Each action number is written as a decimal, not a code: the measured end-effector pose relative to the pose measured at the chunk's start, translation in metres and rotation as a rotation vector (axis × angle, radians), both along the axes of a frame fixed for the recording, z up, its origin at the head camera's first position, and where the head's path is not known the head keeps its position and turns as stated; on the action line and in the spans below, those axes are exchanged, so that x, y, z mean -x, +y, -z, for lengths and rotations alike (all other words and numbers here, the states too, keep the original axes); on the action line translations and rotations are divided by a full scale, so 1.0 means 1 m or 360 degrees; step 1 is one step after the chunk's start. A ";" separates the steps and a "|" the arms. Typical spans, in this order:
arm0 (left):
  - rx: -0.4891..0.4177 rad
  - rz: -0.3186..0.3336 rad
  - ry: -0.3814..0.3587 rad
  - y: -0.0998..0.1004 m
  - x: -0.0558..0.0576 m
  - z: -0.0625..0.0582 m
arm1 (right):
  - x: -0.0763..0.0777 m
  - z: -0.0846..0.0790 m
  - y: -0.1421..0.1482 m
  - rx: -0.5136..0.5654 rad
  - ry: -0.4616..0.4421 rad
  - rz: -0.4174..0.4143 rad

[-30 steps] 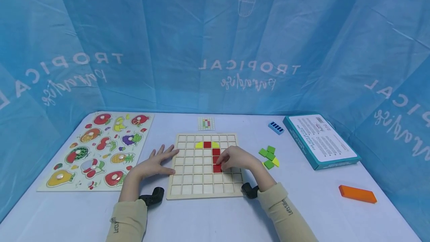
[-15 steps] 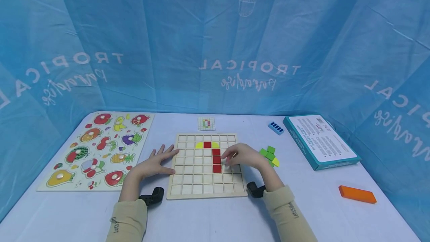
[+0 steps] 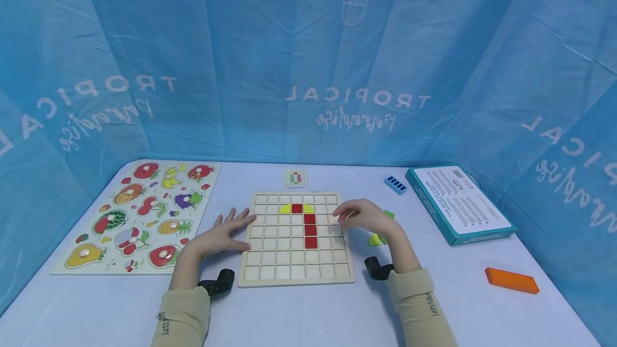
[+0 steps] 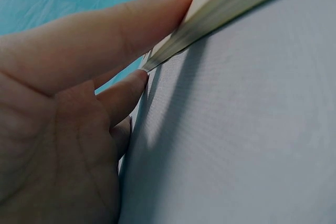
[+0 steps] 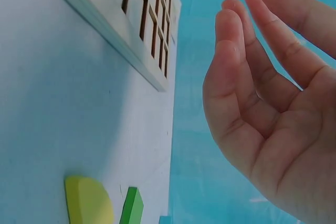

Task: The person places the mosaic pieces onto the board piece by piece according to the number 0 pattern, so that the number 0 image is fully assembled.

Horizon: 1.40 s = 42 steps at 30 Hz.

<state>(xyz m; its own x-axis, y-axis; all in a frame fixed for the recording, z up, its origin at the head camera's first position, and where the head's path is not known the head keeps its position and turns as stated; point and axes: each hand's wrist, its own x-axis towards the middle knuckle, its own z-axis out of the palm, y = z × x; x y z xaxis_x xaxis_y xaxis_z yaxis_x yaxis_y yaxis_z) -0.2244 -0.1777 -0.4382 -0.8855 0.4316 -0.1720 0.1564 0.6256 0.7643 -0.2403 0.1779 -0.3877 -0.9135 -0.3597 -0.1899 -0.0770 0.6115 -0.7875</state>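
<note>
A wooden grid board point(image 3: 276, 257) lies flat in the head view. Several red square tiles point(image 3: 310, 231) sit in its cells, with a rounded yellow tile point(image 3: 286, 208) at each end of the top group. My left hand point(image 3: 219, 237) rests at the board's left edge, fingers spread; the left wrist view has its thumb point(image 4: 131, 27) touching the rim. Over the board's right edge hovers my right hand point(image 3: 366, 217), fingers loosely bent and holding nothing. Partly hidden beneath it are a yellow tile point(image 5: 86, 200) and a green tile point(image 5: 132, 206) on the table.
A small pattern card point(image 3: 295, 178) lies behind the board. To the left is a fruit puzzle board point(image 3: 161, 194). A blue piece with dark bars point(image 3: 396, 185), a teal box point(image 3: 463, 205) and an orange block point(image 3: 512, 280) are on the right. A blue curtain point(image 3: 255, 68) hangs behind.
My right hand has let go of the lowest red tile and drawn right and up, away from the column toward the loose tiles. The left hand stays put.
</note>
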 end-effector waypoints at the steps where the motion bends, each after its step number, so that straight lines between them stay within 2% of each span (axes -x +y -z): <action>1: 0.0002 0.0002 0.0002 0.000 0.000 0.000 | 0.000 0.000 0.002 0.0005 0.0003 0.0004; 10: 0.0004 0.0013 0.0009 -0.001 0.000 0.000 | 0.002 -0.002 0.019 0.0056 -0.0011 0.0033; 17: 0.0001 0.0013 0.0009 -0.001 0.001 0.001 | 0.006 0.005 0.040 0.0016 -0.0023 0.0079; 23: -0.0007 0.0015 0.0008 -0.001 0.000 0.002 | 0.008 0.012 0.058 0.0037 -0.0082 0.0004; 26: -0.0009 0.0021 0.0010 -0.001 0.000 0.002 | 0.008 0.015 0.062 0.0054 -0.0124 -0.0075; 42: 0.0009 0.0015 0.0021 -0.001 0.000 0.001 | 0.006 0.022 0.069 -0.0030 -0.0305 -0.0225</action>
